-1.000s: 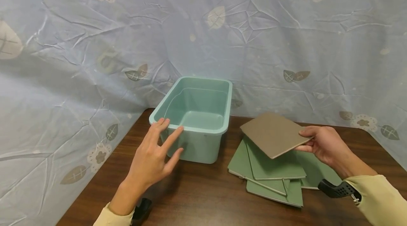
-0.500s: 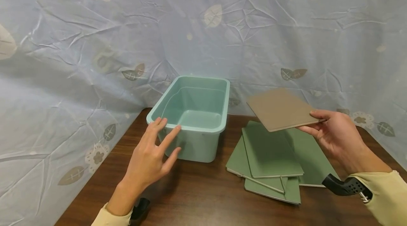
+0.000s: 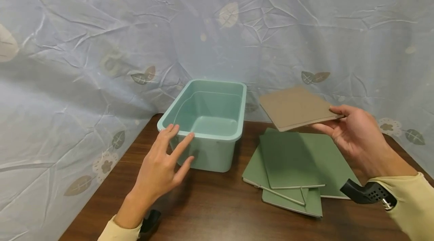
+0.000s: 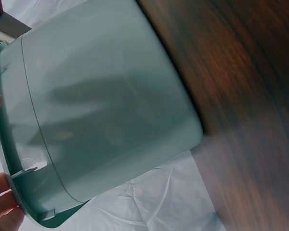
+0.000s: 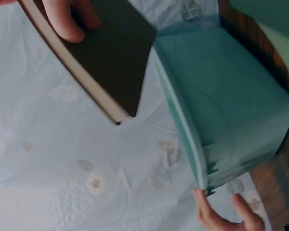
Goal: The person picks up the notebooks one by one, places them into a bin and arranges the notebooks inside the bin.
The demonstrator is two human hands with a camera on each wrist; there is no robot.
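My right hand pinches a brown notebook by its right edge, thumb on top and fingers below. The notebook is held nearly flat above several green notebooks that lie overlapping on the table. In the right wrist view its pale page edges and dark underside show. My left hand has its fingers spread, fingertips right at the near rim of a light teal plastic bin. The left wrist view shows the bin's outer wall close up, with fingertips at its rim.
The bin stands on a dark wooden table, left of the green notebooks. Behind the table hangs a blue-grey curtain with flowers and leaves. A black wrist mount sits at the right sleeve.
My right hand has lifted the brown notebook up off the green ones, uncovering more of the top green notebook. My left hand stays at the bin's rim.
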